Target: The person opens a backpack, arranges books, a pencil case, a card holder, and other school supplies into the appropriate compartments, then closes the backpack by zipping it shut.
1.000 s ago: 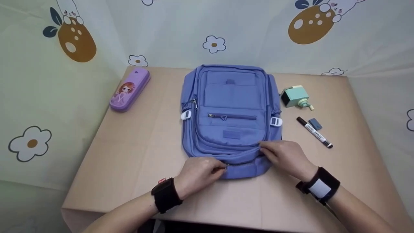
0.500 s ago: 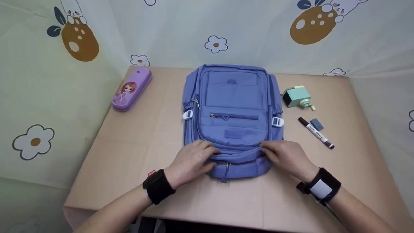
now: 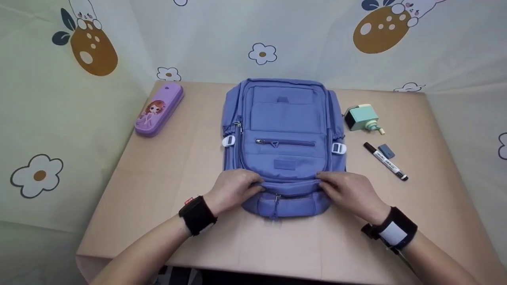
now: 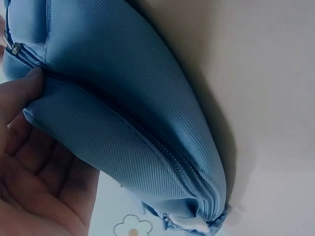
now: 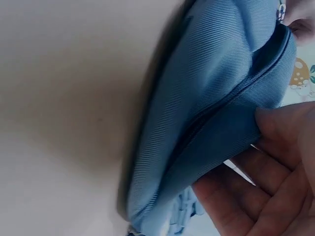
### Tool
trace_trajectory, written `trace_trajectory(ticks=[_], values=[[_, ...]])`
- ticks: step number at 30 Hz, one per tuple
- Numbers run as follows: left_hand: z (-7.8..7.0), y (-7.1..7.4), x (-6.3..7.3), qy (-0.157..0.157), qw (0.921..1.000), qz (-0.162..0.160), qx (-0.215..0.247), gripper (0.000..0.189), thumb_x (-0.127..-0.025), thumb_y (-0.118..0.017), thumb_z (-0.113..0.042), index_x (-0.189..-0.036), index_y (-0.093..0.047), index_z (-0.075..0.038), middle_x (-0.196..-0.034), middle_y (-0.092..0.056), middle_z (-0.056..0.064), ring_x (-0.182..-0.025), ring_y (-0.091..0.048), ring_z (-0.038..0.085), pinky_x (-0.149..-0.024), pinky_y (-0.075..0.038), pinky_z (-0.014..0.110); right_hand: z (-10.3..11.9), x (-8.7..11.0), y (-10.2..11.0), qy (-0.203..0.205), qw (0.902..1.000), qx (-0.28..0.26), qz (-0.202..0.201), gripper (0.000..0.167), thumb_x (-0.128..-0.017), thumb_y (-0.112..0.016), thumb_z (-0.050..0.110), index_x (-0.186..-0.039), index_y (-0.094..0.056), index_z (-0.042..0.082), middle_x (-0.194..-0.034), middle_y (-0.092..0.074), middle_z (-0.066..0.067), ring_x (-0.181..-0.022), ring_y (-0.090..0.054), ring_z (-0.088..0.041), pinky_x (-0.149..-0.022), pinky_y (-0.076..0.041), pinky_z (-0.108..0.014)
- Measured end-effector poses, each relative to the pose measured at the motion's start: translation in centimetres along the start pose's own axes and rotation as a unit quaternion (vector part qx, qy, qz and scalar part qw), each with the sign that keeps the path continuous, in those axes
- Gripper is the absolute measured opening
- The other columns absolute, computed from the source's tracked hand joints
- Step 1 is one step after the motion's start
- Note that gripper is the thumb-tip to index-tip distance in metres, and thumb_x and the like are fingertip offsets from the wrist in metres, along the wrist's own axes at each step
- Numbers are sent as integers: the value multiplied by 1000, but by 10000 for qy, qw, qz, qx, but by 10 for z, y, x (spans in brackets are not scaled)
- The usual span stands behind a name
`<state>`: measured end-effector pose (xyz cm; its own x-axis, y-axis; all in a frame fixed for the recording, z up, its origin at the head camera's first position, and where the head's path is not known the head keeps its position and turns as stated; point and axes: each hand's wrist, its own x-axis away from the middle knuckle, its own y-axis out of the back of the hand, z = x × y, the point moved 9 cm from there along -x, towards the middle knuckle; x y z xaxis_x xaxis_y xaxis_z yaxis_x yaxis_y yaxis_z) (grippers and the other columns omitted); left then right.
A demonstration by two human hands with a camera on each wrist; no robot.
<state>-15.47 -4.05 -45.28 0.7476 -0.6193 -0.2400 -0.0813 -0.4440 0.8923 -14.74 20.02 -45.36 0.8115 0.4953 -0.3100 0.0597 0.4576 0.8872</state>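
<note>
A blue-purple backpack [image 3: 283,114] lies flat on the table, its front pockets facing up. My left hand [image 3: 233,189] pinches the fabric edge beside the zipper at the near end; the left wrist view shows its thumb [image 4: 29,91] on the cloth. On the other side of that edge my right hand [image 3: 353,194] pinches the same fold, with its thumb [image 5: 278,123] pressed on the fabric in the right wrist view. Between the hands, a metal zipper pull [image 3: 277,198] hangs with its cord toward the near table edge. The zipper line stays partly parted below the fold.
A purple pencil case [image 3: 159,109] lies at the back left of the table [image 3: 174,178]. To the right of the backpack are a mint-green hand-crank pencil sharpener [image 3: 362,118], a dark blue-grey eraser [image 3: 386,151] and a black-and-white marker [image 3: 385,161]. Printed curtains hang around the table.
My left hand has let go of the zipper pull, moved up and left, and taken the fabric edge. The right hand keeps its pinch in nearly the same place.
</note>
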Motion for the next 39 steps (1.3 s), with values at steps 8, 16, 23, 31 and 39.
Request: trace_trajectory(ticks=[8,16,23,31,39], values=[[6,-1,-6,238,9993,145,256,12,-91,-78,-25,-98,-79,-15,-92,-77,-2,-81,-72,15,-72,-57,33,64,-4,27,1270,9854,-199,-1117,17,-86,-78,10,-103,-76,11,-99,-74,1,-89,-67,-17,-76,-56,-34],[7,0,-6,382,9991,134,107,11,-90,-78,-27,-94,-79,-17,-88,-76,-4,-78,-71,15,-68,-56,36,133,-11,-19,2193,9742,352,-406,28,-86,-82,32,-103,-72,12,-87,-64,3,-75,-58,-14,-63,-51,-30],[8,-3,-5,400,9990,148,96,12,-91,-78,-26,-96,-79,-16,-89,-76,-3,-79,-71,16,-67,-55,37,146,-10,-63,2568,9509,1727,90,36,-81,-80,36,-95,-58,11,-88,-55,-2,-76,-52,-21,-56,-45,-32],[9,-3,-6,423,9988,189,185,13,-91,-78,-26,-97,-80,-15,-91,-76,-2,-80,-72,16,-68,-56,36,143,-10,-58,2619,9557,1279,-399,13,-83,-66,9,-84,-53,8,-78,-53,-2,-69,-51,-19,-60,-46,-30],[11,-4,-4,472,9983,238,251,14,-91,-78,-28,-98,-80,-16,-92,-77,-2,-82,-72,16,-71,-56,35,119,-12,-36,1816,9819,109,-536,7,-90,-65,5,-93,-59,7,-74,-60,0,-63,-58,-16,-54,-50,-31]])
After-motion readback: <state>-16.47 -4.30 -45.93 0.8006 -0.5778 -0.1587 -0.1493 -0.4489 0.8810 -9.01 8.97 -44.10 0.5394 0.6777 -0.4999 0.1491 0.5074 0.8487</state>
